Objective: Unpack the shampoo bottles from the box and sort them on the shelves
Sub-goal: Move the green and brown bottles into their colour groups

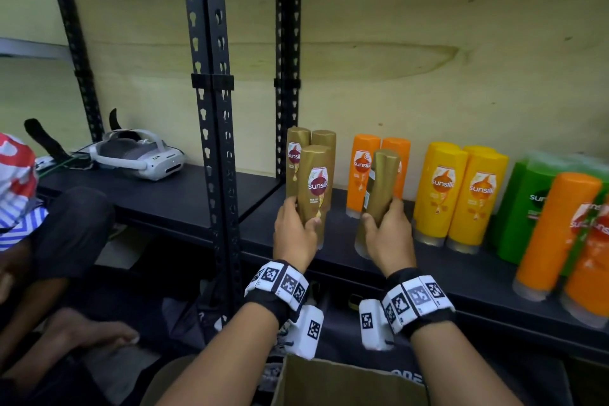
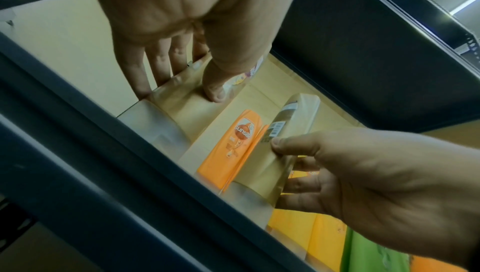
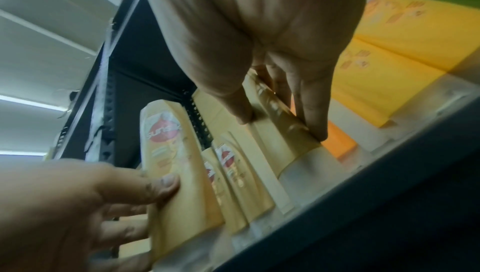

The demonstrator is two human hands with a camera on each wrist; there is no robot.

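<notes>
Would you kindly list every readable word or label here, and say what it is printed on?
"sunsilk": gold shampoo bottle gripped by the left hand.
"sunsilk": orange bottle on the black metal shelf.
"sunsilk": two yellow bottles.
"sun", cut off: green bottle.
Smaller print under the logos: unreadable.
Barcode on the right hand's gold bottle: too blurred.

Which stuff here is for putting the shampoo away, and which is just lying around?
For the job: gold shampoo bottle in the left hand; gold shampoo bottle in the right hand; black metal shelf; brown cardboard box.

Just lying about: white plastic headset; black cables.
</notes>
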